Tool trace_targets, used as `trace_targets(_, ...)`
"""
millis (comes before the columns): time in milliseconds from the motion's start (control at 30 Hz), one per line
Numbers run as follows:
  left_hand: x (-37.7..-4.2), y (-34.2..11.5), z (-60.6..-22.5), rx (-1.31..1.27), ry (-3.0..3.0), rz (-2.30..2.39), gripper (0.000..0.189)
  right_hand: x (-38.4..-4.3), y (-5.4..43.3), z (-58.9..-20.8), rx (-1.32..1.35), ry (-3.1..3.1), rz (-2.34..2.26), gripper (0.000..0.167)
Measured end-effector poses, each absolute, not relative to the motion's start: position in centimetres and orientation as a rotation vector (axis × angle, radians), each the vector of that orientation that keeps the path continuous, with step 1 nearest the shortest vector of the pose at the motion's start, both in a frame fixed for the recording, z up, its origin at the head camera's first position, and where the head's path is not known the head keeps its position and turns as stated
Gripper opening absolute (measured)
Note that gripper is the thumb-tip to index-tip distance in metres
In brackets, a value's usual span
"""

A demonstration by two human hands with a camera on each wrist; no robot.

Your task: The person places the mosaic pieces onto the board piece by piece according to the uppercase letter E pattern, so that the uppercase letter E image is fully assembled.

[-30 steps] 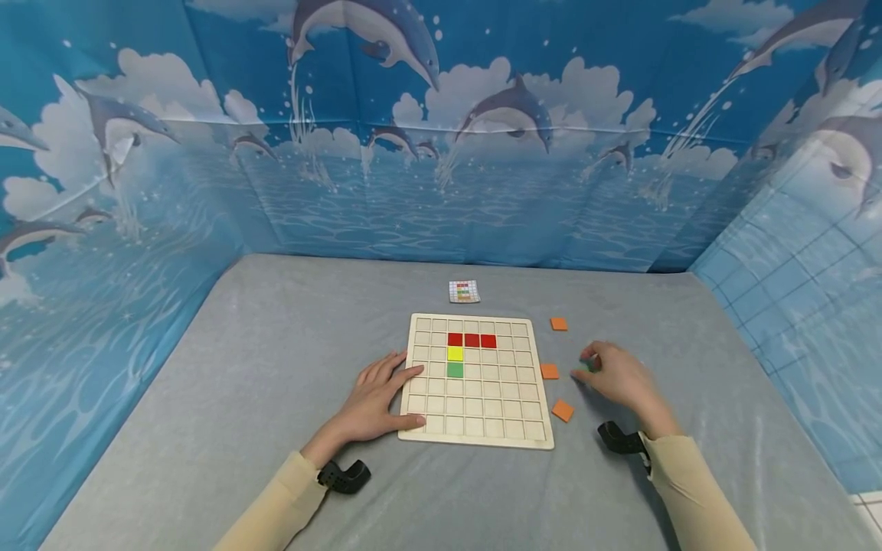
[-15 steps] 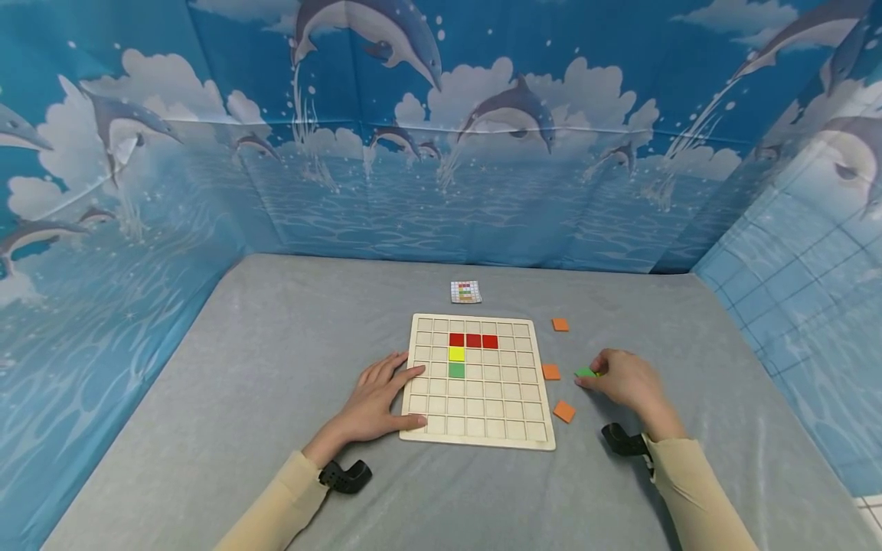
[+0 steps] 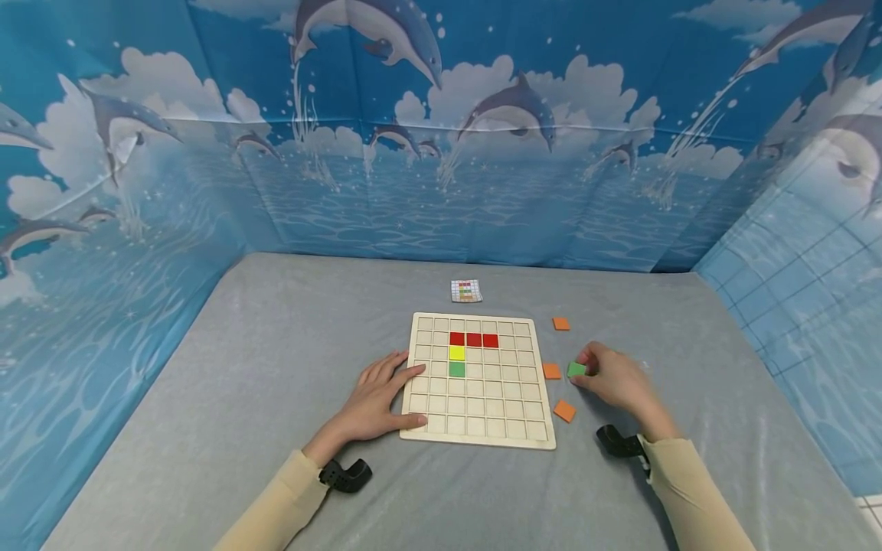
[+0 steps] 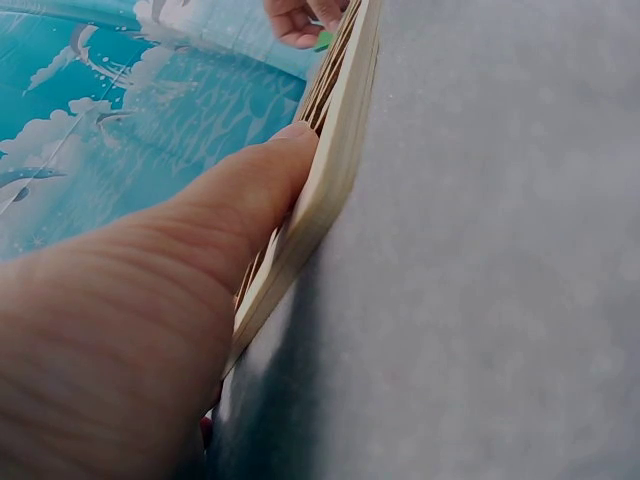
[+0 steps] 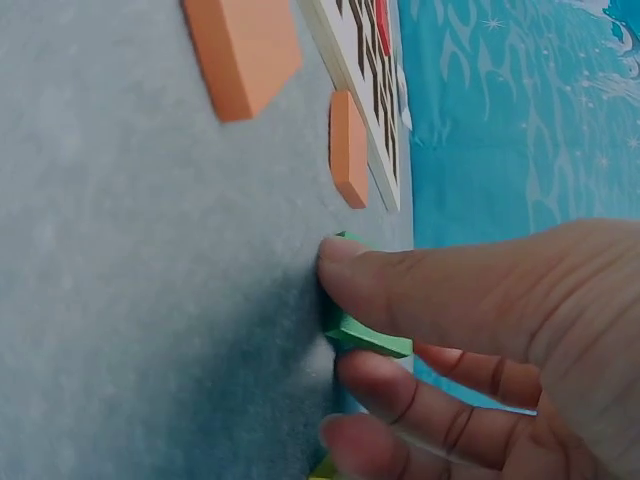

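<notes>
In the head view, my right hand pinches a green square tile between thumb and fingers, right of the board. The right wrist view shows the green tile tilted between thumb and finger. A sliver of yellow shows below the lower fingertips; whether it is held cannot be told. My left hand rests with spread fingers on the left edge of the wooden grid board, thumb near its front corner. In the board lie several tiles: a row of red, one yellow and one green.
Three orange tiles lie right of the board: a far one, a middle one by its edge and a near one. A small patterned card lies behind the board on the grey cloth. Dolphin-print curtains surround the table.
The green tile has come into fuller view in my right fingers and moved slightly left, towards the middle orange tile. My left hand and the board keep their places.
</notes>
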State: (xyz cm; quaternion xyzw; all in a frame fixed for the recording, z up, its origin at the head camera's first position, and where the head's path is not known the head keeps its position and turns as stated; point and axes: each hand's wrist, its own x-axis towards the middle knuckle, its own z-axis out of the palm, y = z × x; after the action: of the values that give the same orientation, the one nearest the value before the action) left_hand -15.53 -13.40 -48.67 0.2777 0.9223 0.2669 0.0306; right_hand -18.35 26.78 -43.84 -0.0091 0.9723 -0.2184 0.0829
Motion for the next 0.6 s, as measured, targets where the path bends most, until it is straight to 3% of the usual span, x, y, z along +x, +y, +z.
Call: trace_targets(600,-15.5,-13.5,-48.6,0.87,2.838,0.82,0.081,-17.8,25.5,-43.7,-0.237,3.019,-0.793,0.018)
